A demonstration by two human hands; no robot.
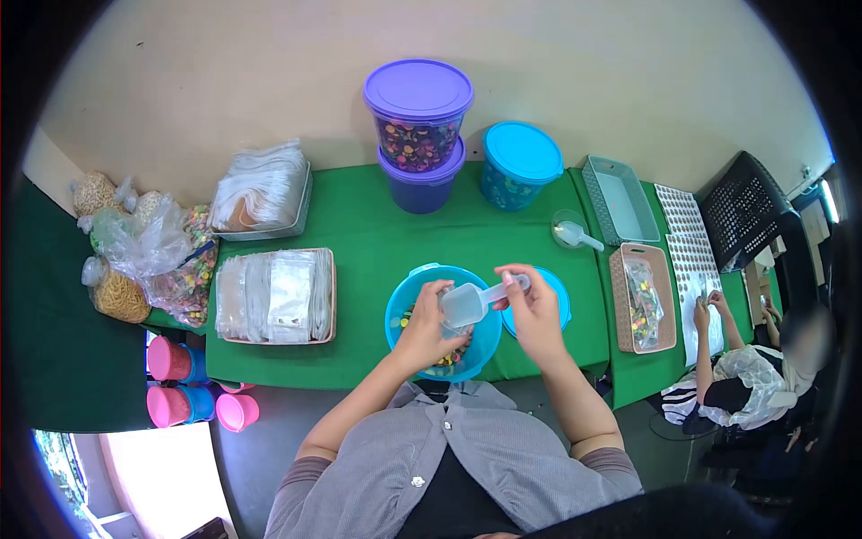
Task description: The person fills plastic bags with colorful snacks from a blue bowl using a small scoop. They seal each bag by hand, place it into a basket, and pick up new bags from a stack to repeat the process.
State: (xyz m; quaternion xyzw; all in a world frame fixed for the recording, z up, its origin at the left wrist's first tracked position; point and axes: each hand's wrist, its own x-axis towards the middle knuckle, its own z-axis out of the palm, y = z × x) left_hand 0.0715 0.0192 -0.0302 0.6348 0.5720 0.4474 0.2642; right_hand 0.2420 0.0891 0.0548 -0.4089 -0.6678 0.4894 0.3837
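A translucent white scoop (464, 306) is tilted above a blue tub (489, 346). My right hand (532, 314) grips its handle. My left hand (422, 334) curves its fingers and thumb around the scoop's bowl, over the left side of the tub. Small colourful pieces (446, 361) lie inside the tub, partly hidden by my hands. Beside the tub, a blue round lid (558, 301) rests on the green cloth, partly covered by my right hand.
Baskets of clear pouches (274, 296) stand left, near bagged snacks (171, 260). Purple-lidded tubs (419, 117) and a blue-lidded tub (521, 166) stand behind. Another scoop (575, 235) lies right, before a basket of filled pouches (645, 305). A co-worker (750, 382) sits far right.
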